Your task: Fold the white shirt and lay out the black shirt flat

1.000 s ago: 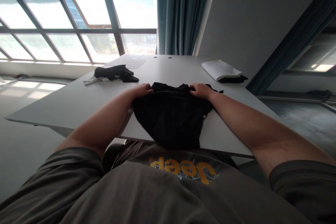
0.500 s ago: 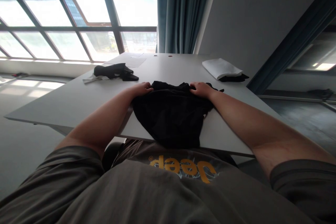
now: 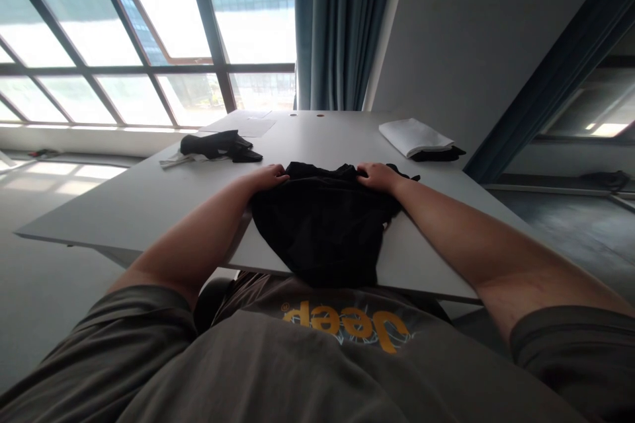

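Gripping loose black cloth garment (image 3: 322, 228) by far edge with left hand (image 3: 270, 175), right hand (image 3: 380, 176), on flat white table (image 3: 312, 139).

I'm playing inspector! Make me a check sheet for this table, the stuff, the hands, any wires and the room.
Surface: pale table, partly covered.
Job's things: black cloth, laid out, reaching the near edge.
Clutter: dark item over white cloth at left; folded white fabric on something black at right.
Hands: left hand and right hand touch the black cloth's far corners; grip unclear.
Cables: nothing seen.
Surroundings: windows, blue curtain.
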The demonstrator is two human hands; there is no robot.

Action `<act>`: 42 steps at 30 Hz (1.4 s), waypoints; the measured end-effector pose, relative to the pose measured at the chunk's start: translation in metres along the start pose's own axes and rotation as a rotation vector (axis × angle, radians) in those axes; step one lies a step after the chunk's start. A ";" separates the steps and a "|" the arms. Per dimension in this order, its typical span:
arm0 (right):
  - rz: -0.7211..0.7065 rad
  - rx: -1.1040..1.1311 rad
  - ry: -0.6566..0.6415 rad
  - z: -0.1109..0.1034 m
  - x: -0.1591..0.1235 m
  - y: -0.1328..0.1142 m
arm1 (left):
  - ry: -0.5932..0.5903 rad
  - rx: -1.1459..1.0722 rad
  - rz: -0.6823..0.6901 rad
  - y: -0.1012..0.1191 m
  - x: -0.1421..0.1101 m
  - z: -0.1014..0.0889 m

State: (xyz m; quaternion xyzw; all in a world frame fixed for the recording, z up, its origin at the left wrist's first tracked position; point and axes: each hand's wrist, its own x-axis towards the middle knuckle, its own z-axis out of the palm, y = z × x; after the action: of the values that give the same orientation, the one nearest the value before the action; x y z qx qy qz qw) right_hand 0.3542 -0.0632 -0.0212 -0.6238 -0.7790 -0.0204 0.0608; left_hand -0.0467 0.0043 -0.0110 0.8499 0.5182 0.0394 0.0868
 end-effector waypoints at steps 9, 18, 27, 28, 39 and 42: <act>-0.009 -0.002 -0.006 0.001 0.001 0.001 | 0.008 0.015 -0.005 0.002 -0.002 0.000; -0.016 -0.006 -0.007 0.001 0.000 0.000 | 0.003 0.013 -0.002 -0.003 0.001 0.002; -0.019 0.011 -0.002 0.003 0.003 0.003 | 0.004 0.005 0.013 -0.004 0.001 0.002; -0.018 0.009 -0.003 0.003 0.003 0.003 | 0.005 0.006 0.014 -0.004 0.001 0.002; -0.024 -0.007 -0.002 0.006 0.005 0.005 | 0.010 0.005 0.014 -0.003 0.003 0.003; -0.020 0.003 0.001 0.008 0.006 0.007 | 0.015 0.000 0.021 -0.001 0.001 0.002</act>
State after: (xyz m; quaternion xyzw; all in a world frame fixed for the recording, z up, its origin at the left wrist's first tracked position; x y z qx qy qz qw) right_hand 0.3595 -0.0544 -0.0283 -0.6160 -0.7851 -0.0204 0.0619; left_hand -0.0470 0.0056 -0.0133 0.8551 0.5097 0.0466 0.0824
